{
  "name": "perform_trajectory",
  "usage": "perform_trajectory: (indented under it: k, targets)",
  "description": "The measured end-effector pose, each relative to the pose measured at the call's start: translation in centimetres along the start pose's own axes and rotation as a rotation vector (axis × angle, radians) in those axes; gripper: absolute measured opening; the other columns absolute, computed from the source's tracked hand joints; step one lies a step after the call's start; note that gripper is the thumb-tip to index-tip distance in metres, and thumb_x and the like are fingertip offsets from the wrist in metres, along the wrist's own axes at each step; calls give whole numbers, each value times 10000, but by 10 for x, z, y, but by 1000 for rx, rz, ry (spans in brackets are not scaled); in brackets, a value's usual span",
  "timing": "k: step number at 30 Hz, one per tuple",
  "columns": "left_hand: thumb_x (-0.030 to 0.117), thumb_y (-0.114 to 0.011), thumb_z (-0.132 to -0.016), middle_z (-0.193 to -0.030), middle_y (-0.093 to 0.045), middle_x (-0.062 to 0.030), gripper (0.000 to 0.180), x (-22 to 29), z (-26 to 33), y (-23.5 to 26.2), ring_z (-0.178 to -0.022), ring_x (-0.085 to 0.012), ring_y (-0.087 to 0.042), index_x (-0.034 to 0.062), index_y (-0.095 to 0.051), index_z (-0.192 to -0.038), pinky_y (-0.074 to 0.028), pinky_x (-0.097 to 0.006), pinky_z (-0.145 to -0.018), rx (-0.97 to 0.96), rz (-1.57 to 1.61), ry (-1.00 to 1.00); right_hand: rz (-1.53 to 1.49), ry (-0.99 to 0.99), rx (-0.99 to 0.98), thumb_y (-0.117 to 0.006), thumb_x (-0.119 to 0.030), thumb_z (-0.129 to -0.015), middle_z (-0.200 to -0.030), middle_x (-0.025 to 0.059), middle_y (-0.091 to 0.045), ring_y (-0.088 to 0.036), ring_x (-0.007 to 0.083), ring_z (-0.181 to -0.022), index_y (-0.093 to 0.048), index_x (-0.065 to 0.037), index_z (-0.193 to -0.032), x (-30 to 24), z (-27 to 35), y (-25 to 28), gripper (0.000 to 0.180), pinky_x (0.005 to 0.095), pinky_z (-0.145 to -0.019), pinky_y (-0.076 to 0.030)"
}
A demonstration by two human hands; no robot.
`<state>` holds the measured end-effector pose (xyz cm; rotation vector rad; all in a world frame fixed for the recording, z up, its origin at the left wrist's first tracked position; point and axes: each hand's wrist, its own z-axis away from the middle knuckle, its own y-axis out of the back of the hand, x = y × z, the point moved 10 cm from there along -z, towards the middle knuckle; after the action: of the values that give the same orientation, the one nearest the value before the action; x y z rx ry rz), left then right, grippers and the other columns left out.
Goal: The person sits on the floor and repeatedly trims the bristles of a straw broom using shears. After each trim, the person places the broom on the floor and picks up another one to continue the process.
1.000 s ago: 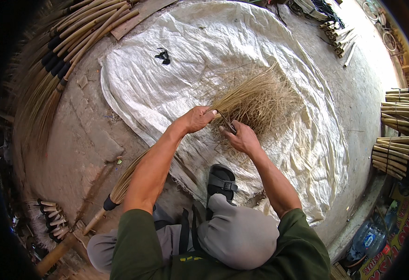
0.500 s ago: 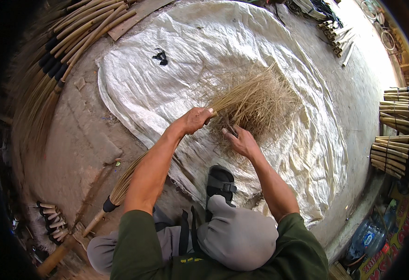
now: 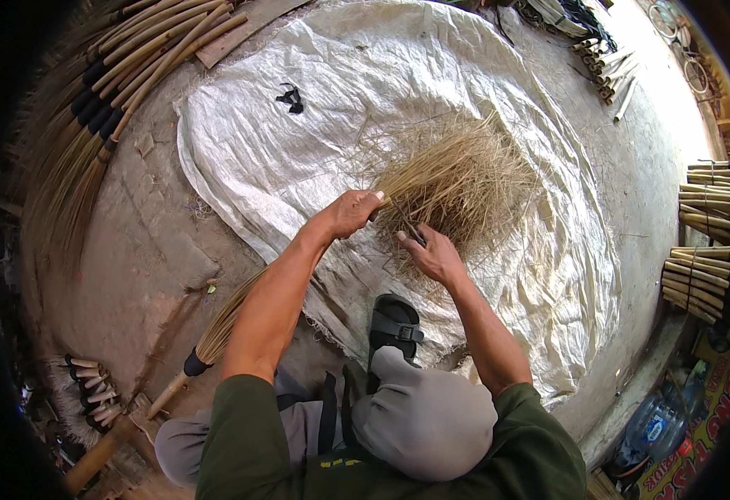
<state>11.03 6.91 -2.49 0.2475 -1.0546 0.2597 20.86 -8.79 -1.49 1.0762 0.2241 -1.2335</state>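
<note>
My left hand (image 3: 353,213) is closed around the near end of a bundle of straw-coloured broom fibres (image 3: 423,172), which fans out to the right. Beside it, my right hand (image 3: 433,253) grips a dark, narrow knife (image 3: 405,220). The blade slants up toward the fibres just right of my left fist; whether it touches them I cannot tell. Under the bundle lies a heap of loose, tangled straw (image 3: 486,204) on a crumpled white woven sheet (image 3: 273,154). A finished-looking broom (image 3: 197,363) lies partly behind my left forearm.
Many long-handled brooms (image 3: 102,117) lie at the upper left, with short handled brushes (image 3: 94,392) below. Tied bundles of handles (image 3: 702,279) line the right side, above a clear plastic bottle (image 3: 657,427). Bamboo tubes (image 3: 611,71) and a black strip (image 3: 291,98) lie farther off.
The knife blade has swung up, and more of it shows near my left fist. Both hands stay in nearly the same place; the whole view has shifted slightly.
</note>
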Motion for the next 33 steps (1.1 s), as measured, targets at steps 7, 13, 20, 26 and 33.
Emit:
perform_trajectory:
  k: [7, 13, 20, 26, 33]
  targets:
    - [454, -466, -1061, -684, -487, 28, 474, 1, 3, -4, -650, -105, -421, 55, -620, -854, -364, -305, -587, -34, -67, 40, 108, -1, 19, -574, -639, -939, -1002, 259, -709, -667, 458, -995, -663, -20, -1032, -3, 4, 8, 632, 524, -863, -504]
    - [391, -486, -1074, -764, -572, -18, 447, 2, -2, -14, -754, -130, -471, -11, -658, -977, -437, -347, -698, -74, -170, -92, 221, 27, 7, -581, -633, -933, -912, 251, -705, -673, 456, -943, -655, -26, -971, -17, -4, 10, 613, 532, -840, -507]
    - [458, -456, -1082, -856, -602, -19, 518, -3, -3, -12, -806, -128, -495, -13, -669, -1094, -446, -309, -744, -34, -76, -124, 229, -9, 67, -599, -582, -945, -861, 249, -704, -671, 463, -905, -679, -46, -973, -2, -7, 10, 543, 544, -822, -506]
    - [493, -448, -1080, -1470, -514, -305, 687, -32, -8, 5, -1393, -375, -484, -96, -505, -1429, -369, -400, -1166, 137, -179, -24, 7, -71, 1, -581, -618, -945, -952, 249, -708, -665, 455, -978, -667, -54, -1049, 16, 2, 2, 581, 511, -875, -503]
    - [405, -448, -1101, -1037, -675, -101, 491, -15, -8, 2, -972, -182, -572, -26, -614, -1268, -474, -324, -923, 83, -115, -206, 243, -5, -50, -566, -666, -930, -1017, 230, -705, -666, 426, -1027, -647, -51, -1070, -1, -1, 9, 636, 505, -896, -497]
